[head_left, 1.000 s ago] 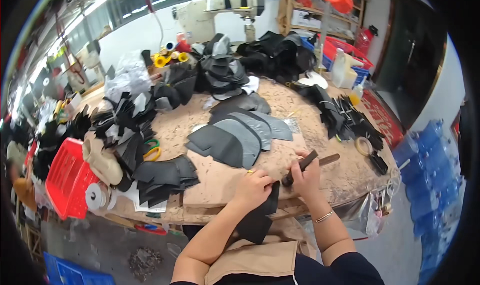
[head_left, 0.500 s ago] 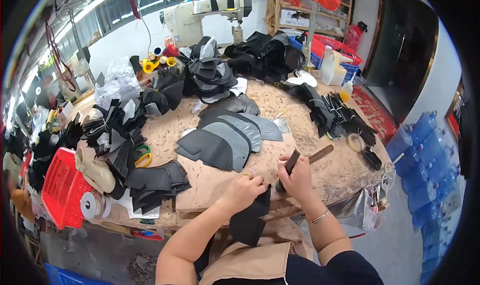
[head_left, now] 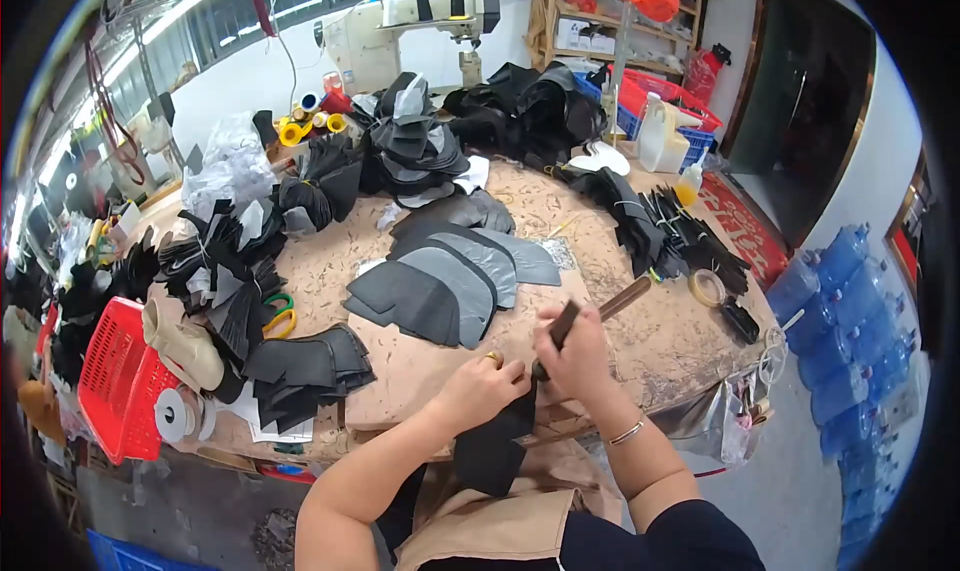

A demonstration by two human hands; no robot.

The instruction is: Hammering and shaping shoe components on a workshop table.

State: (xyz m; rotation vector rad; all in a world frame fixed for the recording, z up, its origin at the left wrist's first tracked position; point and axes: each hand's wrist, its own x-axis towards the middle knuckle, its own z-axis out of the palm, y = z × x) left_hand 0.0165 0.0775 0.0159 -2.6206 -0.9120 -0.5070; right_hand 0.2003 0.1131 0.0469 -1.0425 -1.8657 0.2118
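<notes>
At the near edge of the work table, my left hand (head_left: pixel 480 391) has its fingers closed on a black shoe-upper piece (head_left: pixel 490 456). The piece hangs over the edge toward my apron. Close beside it, my right hand (head_left: pixel 577 356) is wrapped round the dark head of a hammer (head_left: pixel 625 299). The wooden handle sticks out past my fingers to the far right, and the head's lower end is against or just over the piece's upper edge. Beyond my hands, a fanned row of black and grey pieces (head_left: pixel 425 296) lies on a pale board (head_left: pixel 385 396).
Black cut pieces (head_left: pixel 305 371) are stacked left, near yellow-handled scissors (head_left: pixel 283 321) and a red basket (head_left: pixel 118 381). Bundled black pieces, a tape roll (head_left: pixel 707 288) and a white jug (head_left: pixel 660 136) stand right. A sewing machine (head_left: pixel 400 36) stands behind; blue water bottles (head_left: pixel 850 341) are stacked on the floor.
My right hand has moved left with the hammer, bringing its head to the piece near my left fingers. My left hand still grips the piece. The whole view has shifted slightly.
</notes>
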